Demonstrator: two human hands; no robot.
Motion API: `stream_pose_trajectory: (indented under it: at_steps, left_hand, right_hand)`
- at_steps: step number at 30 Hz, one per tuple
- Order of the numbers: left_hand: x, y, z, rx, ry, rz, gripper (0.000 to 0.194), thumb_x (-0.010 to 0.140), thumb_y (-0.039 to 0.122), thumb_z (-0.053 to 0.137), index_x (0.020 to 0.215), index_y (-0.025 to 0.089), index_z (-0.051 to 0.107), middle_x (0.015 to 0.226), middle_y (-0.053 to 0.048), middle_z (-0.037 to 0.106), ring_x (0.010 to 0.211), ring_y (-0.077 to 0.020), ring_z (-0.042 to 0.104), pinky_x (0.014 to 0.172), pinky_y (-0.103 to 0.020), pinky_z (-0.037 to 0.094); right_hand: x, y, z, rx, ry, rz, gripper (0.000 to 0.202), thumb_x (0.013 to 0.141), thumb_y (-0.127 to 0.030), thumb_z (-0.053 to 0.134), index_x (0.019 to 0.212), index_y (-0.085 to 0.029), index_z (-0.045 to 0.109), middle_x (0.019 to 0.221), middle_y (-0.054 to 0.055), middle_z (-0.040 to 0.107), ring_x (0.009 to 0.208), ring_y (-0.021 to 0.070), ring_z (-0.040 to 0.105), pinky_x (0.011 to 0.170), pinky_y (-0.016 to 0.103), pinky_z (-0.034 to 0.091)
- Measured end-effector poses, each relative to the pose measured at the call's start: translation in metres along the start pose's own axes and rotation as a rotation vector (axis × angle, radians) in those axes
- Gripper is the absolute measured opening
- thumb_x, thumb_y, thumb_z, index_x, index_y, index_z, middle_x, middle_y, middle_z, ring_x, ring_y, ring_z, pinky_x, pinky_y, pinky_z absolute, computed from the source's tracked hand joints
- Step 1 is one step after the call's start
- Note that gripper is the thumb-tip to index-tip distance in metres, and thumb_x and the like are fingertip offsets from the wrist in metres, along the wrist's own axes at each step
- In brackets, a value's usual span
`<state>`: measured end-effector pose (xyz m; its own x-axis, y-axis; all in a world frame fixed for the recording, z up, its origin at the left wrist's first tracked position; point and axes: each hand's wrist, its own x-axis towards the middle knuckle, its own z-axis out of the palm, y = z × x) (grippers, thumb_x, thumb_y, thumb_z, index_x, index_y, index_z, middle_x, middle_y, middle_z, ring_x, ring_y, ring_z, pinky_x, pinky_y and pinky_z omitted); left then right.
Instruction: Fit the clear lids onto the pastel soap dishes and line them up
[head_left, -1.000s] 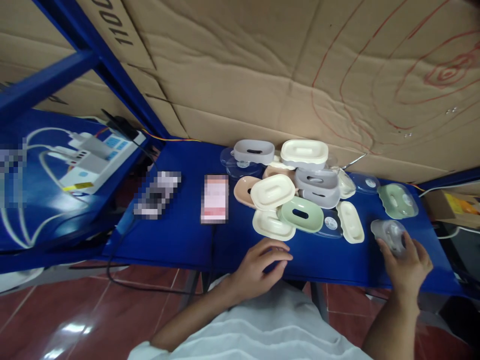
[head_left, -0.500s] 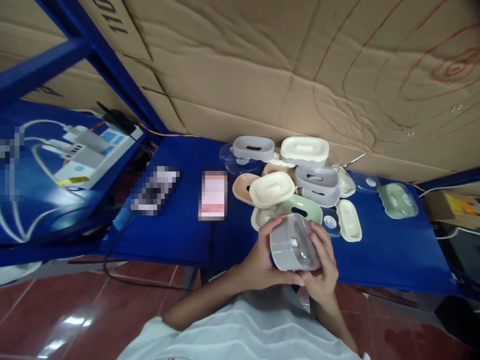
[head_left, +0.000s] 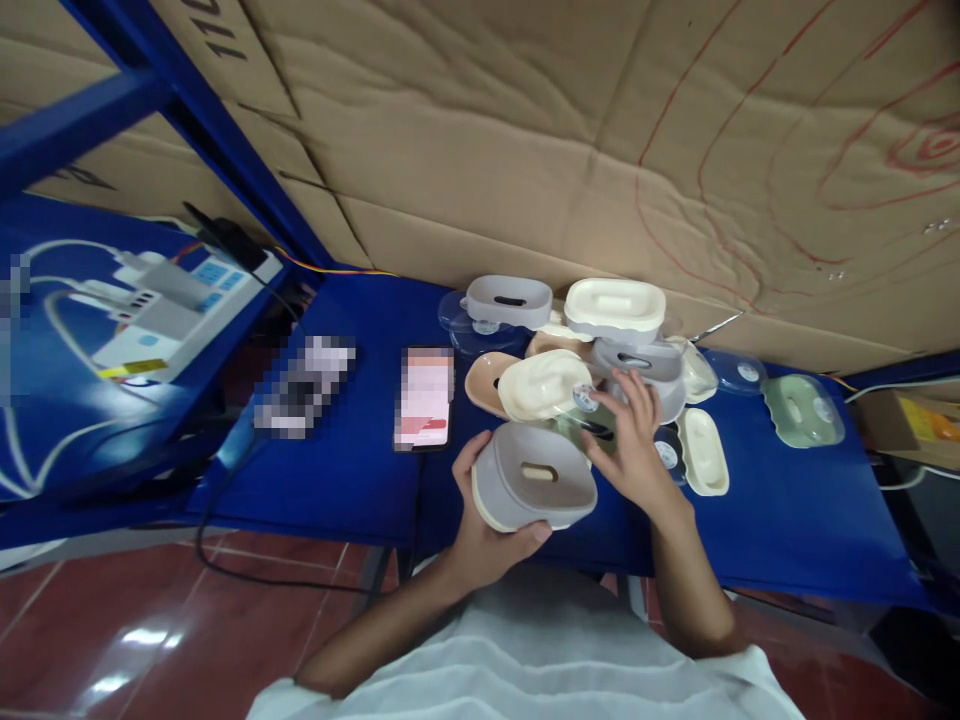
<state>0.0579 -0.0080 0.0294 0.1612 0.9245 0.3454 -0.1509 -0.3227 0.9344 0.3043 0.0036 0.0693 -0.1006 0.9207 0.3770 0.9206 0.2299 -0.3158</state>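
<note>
My left hand (head_left: 484,540) is closed around a grey soap box (head_left: 499,480), tilted so that its open top and slotted inner tray show, with a cream rim along its bottom. Just right of it, my right hand (head_left: 634,440) grips a clear plastic lid (head_left: 581,402) bearing a round sticker. That lid hovers over the pile and partly covers a cream tray (head_left: 529,390). A green tray below it is mostly hidden by my hand and the lid. Beside these lies a peach tray (head_left: 481,382).
Grey soap box parts (head_left: 510,300) and a cream-topped box (head_left: 615,303) sit at the back. To the right are a cream tray (head_left: 703,450) and a lidded green box (head_left: 802,412). Left stand a phone (head_left: 424,398) and a power strip (head_left: 180,320). Cardboard (head_left: 450,130) walls the back.
The clear lid has come off the grey box and moved up and right in my right hand. My left hand has shifted left with the box, whose open top now shows.
</note>
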Motion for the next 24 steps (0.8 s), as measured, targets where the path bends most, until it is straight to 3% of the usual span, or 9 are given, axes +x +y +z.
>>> stream_pose_trajectory:
  at_steps: [2,4,7,10,14,17,21,24]
  left_hand:
    - [0.003,0.001,0.0,0.039,0.037,0.0,0.094,0.09,0.06,0.078,0.161,0.031,0.022,0.147,-0.015,0.056,0.126,-0.0268,0.069,0.107,-0.042,0.057]
    - [0.005,0.002,0.001,0.051,0.061,-0.002,0.093,0.091,0.059,0.078,0.161,0.032,0.022,0.147,-0.014,0.056,0.126,-0.0265,0.069,0.106,-0.041,0.057]
    - [0.008,0.0,0.003,0.015,0.031,-0.013,0.094,0.09,0.068,0.074,0.161,0.033,0.022,0.148,-0.014,0.057,0.125,-0.0281,0.069,0.105,-0.043,0.059]
    - [0.011,0.0,0.004,-0.028,0.014,-0.018,0.1,0.086,0.079,0.07,0.162,0.034,0.022,0.149,-0.014,0.058,0.127,-0.0312,0.069,0.106,-0.046,0.06]
    - [0.015,0.005,0.002,-0.048,0.077,0.038,0.109,0.078,0.079,0.078,0.163,0.038,0.023,0.151,-0.014,0.057,0.131,-0.033,0.067,0.106,-0.049,0.061]
    - [0.019,0.01,-0.001,-0.026,0.124,0.044,0.1,0.086,0.069,0.078,0.162,0.036,0.022,0.15,-0.017,0.058,0.135,-0.0327,0.065,0.106,-0.05,0.06]
    - [0.019,0.009,-0.004,-0.04,0.175,0.026,0.09,0.092,0.055,0.079,0.16,0.03,0.026,0.15,-0.02,0.059,0.136,-0.031,0.065,0.107,-0.046,0.059]
    - [0.015,0.007,-0.005,-0.058,0.184,-0.001,0.09,0.092,0.048,0.081,0.161,0.031,0.026,0.153,-0.02,0.058,0.139,-0.0298,0.063,0.109,-0.044,0.058]
  right_hand:
    - [-0.002,-0.008,-0.003,0.005,0.06,0.023,0.048,0.105,-0.034,0.058,0.152,-0.028,0.051,0.168,0.014,0.04,0.163,0.0391,0.025,0.128,0.074,0.02]
    - [-0.008,-0.02,-0.01,0.103,0.073,-0.023,0.052,0.106,-0.038,0.057,0.157,-0.03,0.048,0.167,0.013,0.044,0.162,0.0378,0.031,0.128,0.069,0.03]
    - [-0.017,-0.042,-0.02,0.3,-0.116,-0.209,0.064,0.105,-0.049,0.06,0.163,-0.027,0.043,0.161,0.013,0.053,0.154,0.0331,0.045,0.124,0.056,0.045]
    - [-0.02,-0.059,-0.025,0.389,-0.219,-0.275,0.063,0.104,-0.043,0.065,0.162,-0.028,0.045,0.155,0.01,0.061,0.15,0.029,0.052,0.122,0.052,0.049]
    - [-0.015,-0.057,-0.027,0.453,-0.03,-0.222,0.053,0.105,-0.035,0.065,0.156,-0.03,0.053,0.147,0.009,0.067,0.141,0.0298,0.061,0.119,0.056,0.05]
    - [0.006,-0.04,-0.024,0.247,0.094,-0.132,0.049,0.104,-0.03,0.066,0.152,-0.03,0.058,0.142,0.009,0.07,0.14,0.0309,0.061,0.123,0.059,0.042]
    - [0.04,-0.019,-0.015,-0.068,0.045,-0.054,0.038,0.108,-0.031,0.058,0.145,-0.028,0.064,0.15,0.01,0.066,0.145,0.0327,0.056,0.13,0.064,0.024]
    - [0.044,-0.025,-0.016,-0.088,0.042,-0.06,0.045,0.108,-0.034,0.056,0.152,-0.027,0.057,0.162,0.012,0.054,0.155,0.0356,0.043,0.131,0.069,0.015]
